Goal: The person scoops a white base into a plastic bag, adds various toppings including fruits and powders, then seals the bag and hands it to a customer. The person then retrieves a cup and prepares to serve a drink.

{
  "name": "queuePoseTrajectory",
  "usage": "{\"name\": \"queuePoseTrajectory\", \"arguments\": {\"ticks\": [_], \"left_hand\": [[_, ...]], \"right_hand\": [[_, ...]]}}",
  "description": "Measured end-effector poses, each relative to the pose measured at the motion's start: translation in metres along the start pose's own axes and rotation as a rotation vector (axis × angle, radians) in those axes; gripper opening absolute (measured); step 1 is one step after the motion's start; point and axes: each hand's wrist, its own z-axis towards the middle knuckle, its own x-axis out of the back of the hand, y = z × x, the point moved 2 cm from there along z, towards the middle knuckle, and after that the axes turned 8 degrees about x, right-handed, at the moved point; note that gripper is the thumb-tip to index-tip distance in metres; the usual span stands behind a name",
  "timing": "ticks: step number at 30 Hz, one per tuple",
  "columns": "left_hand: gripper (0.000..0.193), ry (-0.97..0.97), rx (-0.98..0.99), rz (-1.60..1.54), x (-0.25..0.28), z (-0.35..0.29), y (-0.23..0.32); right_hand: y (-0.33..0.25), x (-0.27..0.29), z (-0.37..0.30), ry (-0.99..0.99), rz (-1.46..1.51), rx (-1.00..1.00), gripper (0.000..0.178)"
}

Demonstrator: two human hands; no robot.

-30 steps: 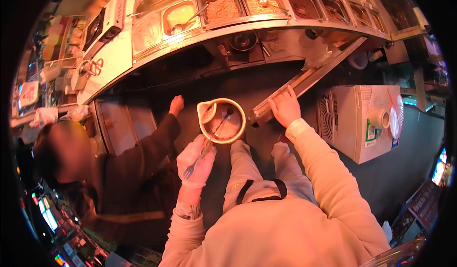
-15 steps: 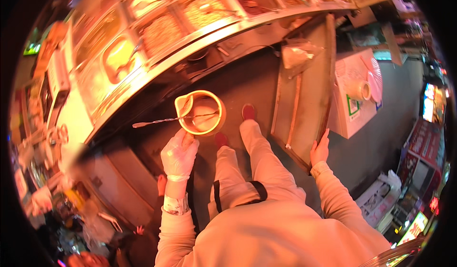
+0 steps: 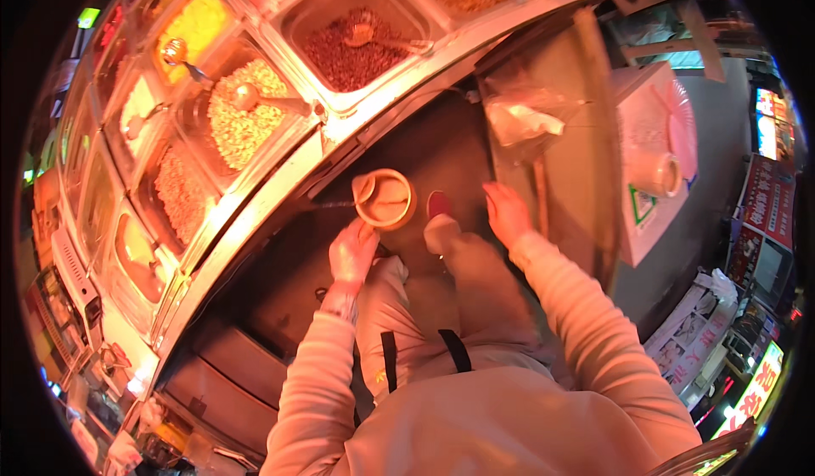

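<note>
My left hand (image 3: 351, 251), in a thin see-through glove, grips the handle of a pale yellow jug (image 3: 407, 209) with a pouring lip. It hangs in front of the counter, above my shoes. Some light liquid seems to lie in the jug, and the thin spoon handle (image 3: 336, 205) sticks out over its left side. My right hand (image 3: 508, 215) is held out beside the wooden panel (image 3: 586, 196) with nothing in it, fingers stretched. Whether it touches the panel cannot be told.
Several metal tubs of toppings fill the counter, among them dark red beans (image 3: 340, 56), pale grains (image 3: 246, 128) and yellow pieces (image 3: 199, 30), some with spoons. A plastic bag (image 3: 526, 120) lies on the wooden panel. Right of it stand a white box (image 3: 649, 94) and a cup (image 3: 658, 173).
My right hand has let go of the panel's edge and come left. The jug has shifted right relative to my view, which has turned, and the counter appears closer.
</note>
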Motion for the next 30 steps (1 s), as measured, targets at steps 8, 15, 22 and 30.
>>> {"name": "queuePoseTrajectory", "arguments": {"ticks": [8, 15, 22, 30], "left_hand": [[0.038, 0.068, 0.072, 0.106, -0.074, 0.153, -0.107], [0.039, 0.294, -0.138, 0.163, -0.115, 0.237, -0.191], [0.043, 0.252, -0.047, -0.175, -0.115, 0.278, -0.176], [0.058, 0.503, 0.771, -1.455, -0.112, 0.307, -0.318]], "right_hand": [[-0.007, -0.194, 0.201, -0.417, 0.034, 0.074, 0.027], [-0.019, -0.308, 0.287, -0.402, -0.070, 0.175, 0.034], [0.031, -0.403, 0.334, -0.098, 0.436, 0.062, 0.051], [0.017, -0.414, 0.311, 0.180, 0.475, -0.167, 0.053]]}}
